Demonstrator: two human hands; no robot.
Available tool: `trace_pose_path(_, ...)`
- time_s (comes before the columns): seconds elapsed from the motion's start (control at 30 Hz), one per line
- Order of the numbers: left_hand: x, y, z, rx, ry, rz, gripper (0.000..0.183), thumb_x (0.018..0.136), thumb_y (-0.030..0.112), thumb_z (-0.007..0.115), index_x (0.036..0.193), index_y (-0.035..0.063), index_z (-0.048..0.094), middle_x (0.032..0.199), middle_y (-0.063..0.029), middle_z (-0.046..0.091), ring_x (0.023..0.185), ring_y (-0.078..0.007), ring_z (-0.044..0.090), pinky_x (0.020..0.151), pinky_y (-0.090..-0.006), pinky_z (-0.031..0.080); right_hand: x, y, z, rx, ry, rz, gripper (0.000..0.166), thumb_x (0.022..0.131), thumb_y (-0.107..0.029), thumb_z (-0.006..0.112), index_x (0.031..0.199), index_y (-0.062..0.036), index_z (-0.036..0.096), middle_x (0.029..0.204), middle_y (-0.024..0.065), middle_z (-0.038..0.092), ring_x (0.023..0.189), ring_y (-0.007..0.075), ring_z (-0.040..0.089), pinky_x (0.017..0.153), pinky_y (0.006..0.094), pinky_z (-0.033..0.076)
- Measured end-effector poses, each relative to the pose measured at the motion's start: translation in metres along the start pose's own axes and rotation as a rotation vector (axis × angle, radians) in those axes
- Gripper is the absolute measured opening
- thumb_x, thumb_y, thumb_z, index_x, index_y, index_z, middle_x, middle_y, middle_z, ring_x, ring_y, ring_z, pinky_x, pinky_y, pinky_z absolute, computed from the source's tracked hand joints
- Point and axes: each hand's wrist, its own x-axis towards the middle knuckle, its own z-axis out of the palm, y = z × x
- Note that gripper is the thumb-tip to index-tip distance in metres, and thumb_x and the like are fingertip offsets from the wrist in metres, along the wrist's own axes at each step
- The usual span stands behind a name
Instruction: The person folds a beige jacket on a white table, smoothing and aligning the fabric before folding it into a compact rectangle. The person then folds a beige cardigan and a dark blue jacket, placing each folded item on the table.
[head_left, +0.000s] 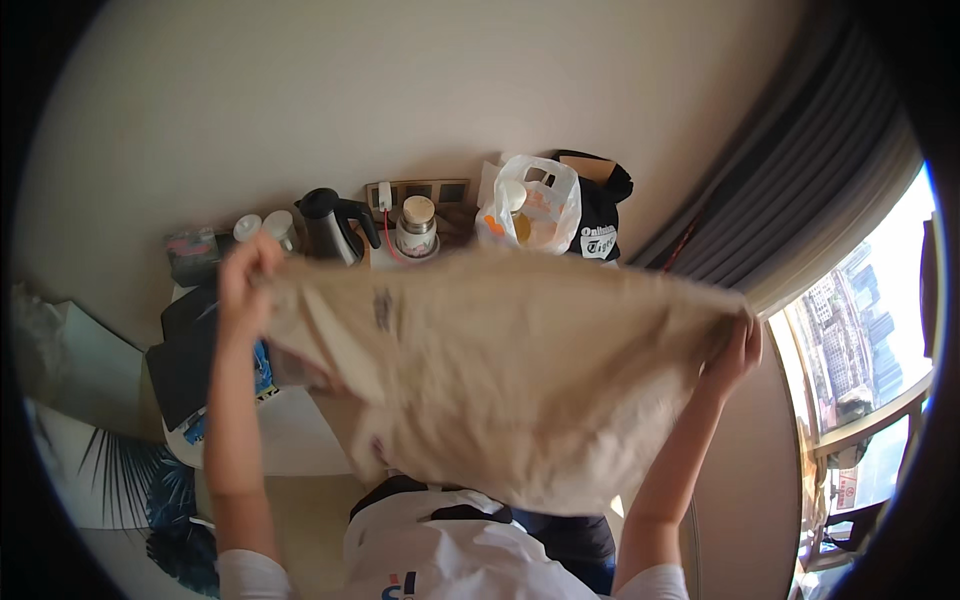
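A beige piece of cloth, perhaps a garment (495, 352), is stretched wide in the air before my chest, with a small dark print near its upper left. My left hand (251, 281) grips its upper left corner, and my right hand (739, 345) is closed on the upper right edge. Its lower part hangs in loose folds above my white shirt. The cloth is slightly blurred and hides much of the white table behind it.
Along the wall stand an electric kettle (334, 225), a jar with a round lid (417, 229), white cups (279, 229), a tissue box (191, 253), a white plastic bag (536, 206) and a black bag (598, 217). Dark flat items (180, 375) lie at left. A grey curtain (780, 150) and window are at right.
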Motion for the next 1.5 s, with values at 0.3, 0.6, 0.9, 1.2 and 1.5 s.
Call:
trace_pose_path(0.3,0.015,0.112,-0.103,0.389,0.278,0.36,0.023,0.081,0.01,0.051,0.067,0.0079,0.034,0.11,-0.0151,0.058,0.105,-0.0235,0.052,0.098,-0.0365,0.035,0.026,-0.039,0.038,0.384,-0.201,0.06,0.019,0.086,-0.007,0.059,0.102,0.0022,0.063,0.105,0.008,0.061,0.098,0.0163,0.056,0.086,0.0296,0.046)
trace_pose_path(0.6,-0.189,0.028,-0.059,0.387,-0.338,-0.473,0.035,0.058,-0.017,0.046,0.083,-0.0006,0.064,0.068,-0.0086,0.053,0.065,-0.0199,0.053,0.06,-0.0279,0.042,-0.126,0.095,-0.068,0.158,-0.6,0.652,0.034,0.066,0.014,0.042,0.088,0.0016,0.065,0.095,0.0038,0.058,0.091,0.0132,0.056,0.081,0.0233,0.043)
trace_pose_path(0.9,-0.322,-0.091,-0.044,0.915,-0.649,-0.759,0.016,0.063,0.002,0.063,0.075,0.0113,0.068,0.076,-0.0111,0.056,0.081,-0.0302,0.058,0.071,-0.0393,0.046,-0.283,0.181,-0.111,-0.03,-0.491,1.203,0.021,0.078,-0.006,0.056,0.095,0.0025,0.066,0.073,0.0002,0.058,0.058,0.0059,0.046,0.052,0.0186,0.036)
trace_pose_path(1.2,-0.306,-0.084,0.084,0.292,-0.628,-1.038,0.054,0.078,0.05,0.066,0.062,-0.0003,0.055,0.055,-0.0091,0.053,0.05,-0.0155,0.046,0.051,-0.0337,0.039,-0.289,0.186,-0.105,-0.469,-0.568,1.324,0.021,0.083,-0.018,0.062,0.09,0.0021,0.063,0.07,0.0029,0.059,0.059,0.0114,0.055,0.052,0.0233,0.044)
trace_pose_path(1.5,-0.341,-0.082,0.052,-0.502,-0.218,-1.259,0.05,0.077,0.017,0.072,0.119,-0.0009,0.054,0.111,-0.003,0.057,0.103,-0.0133,0.053,0.09,-0.0295,0.042,-0.292,0.184,-0.111,-0.059,-0.246,1.219,0.014,0.082,-0.014,0.064,0.072,-0.0052,0.062,0.064,-0.002,0.056,0.057,0.0072,0.05,0.051,0.0235,0.038)
